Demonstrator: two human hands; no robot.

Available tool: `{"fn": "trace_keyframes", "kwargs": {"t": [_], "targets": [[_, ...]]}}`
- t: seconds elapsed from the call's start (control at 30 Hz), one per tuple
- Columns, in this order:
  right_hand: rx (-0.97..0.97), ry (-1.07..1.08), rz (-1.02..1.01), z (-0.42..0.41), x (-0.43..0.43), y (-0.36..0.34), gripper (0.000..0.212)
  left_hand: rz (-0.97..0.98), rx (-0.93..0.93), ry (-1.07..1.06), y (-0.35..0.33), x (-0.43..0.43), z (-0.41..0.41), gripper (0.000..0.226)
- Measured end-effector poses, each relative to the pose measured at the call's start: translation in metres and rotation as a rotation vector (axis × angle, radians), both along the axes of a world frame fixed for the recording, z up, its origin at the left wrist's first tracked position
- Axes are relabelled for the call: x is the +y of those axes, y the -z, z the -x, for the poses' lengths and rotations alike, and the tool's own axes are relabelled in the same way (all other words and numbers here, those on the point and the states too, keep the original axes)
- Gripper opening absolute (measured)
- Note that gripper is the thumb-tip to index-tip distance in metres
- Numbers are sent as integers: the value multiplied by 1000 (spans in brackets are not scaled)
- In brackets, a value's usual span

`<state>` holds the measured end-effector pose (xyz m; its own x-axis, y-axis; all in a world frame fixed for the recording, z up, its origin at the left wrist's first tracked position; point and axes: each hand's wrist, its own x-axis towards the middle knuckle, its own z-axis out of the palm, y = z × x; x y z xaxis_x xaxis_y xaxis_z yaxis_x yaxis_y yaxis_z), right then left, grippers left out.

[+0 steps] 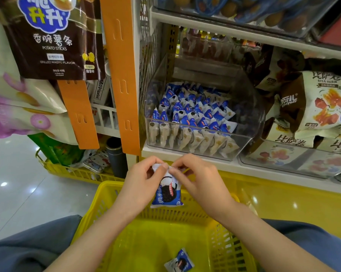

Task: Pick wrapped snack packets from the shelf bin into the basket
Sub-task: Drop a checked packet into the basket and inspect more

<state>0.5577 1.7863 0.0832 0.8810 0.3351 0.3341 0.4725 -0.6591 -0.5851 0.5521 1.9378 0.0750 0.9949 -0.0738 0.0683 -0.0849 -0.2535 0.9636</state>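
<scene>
Shop shelving [214, 162] fills twelve to three o'clock. Yellow basket [98, 209] sits at six o'clock, below the shelf edge. Clear shelf bin [248, 107] at one o'clock holds rows of blue-and-white snack packets [193, 114]. Left hand [140, 185] and right hand [199, 181] meet at centre; each grip pinches the top seam of one held packet [167, 193], above the basket. One loose packet [179, 261] lies on the basket floor.

Head view, angled down, close over basket [155, 238], facing shelf bin [250, 114].
</scene>
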Motion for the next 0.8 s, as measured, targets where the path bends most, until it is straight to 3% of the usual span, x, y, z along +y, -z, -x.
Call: {"fn": "trace_keyframes", "kwargs": {"t": [0.07,0.13,0.23,0.33,0.47,0.53,0.6,0.73,0.8], "targets": [[-133,-33,120,0,-3,1,13,55,68,19,1,-1,0,17],[-150,-24,110,0,-3,3,13,111,133,17,1,-1,-1,15],[28,84,-180,-2,0,4,4,193,232,-4,0,-1,-3,10],[222,267,-524,-10,-1,3,6,192,303,-15,-2,0,-3,28],[514,308,-842,-16,-5,0,6,287,258,-98,-4,2,-4,28],[618,253,-806,-16,-6,1,9,359,224,-180,-4,4,-7,20],[674,172,-644,-14,-4,2,18,416,196,-241,-4,6,-9,17],[545,110,-188,-11,0,6,41,372,134,-248,-4,8,-8,15],[485,87,-131,-9,-1,5,57,364,115,-242,-4,8,-7,14]]}}
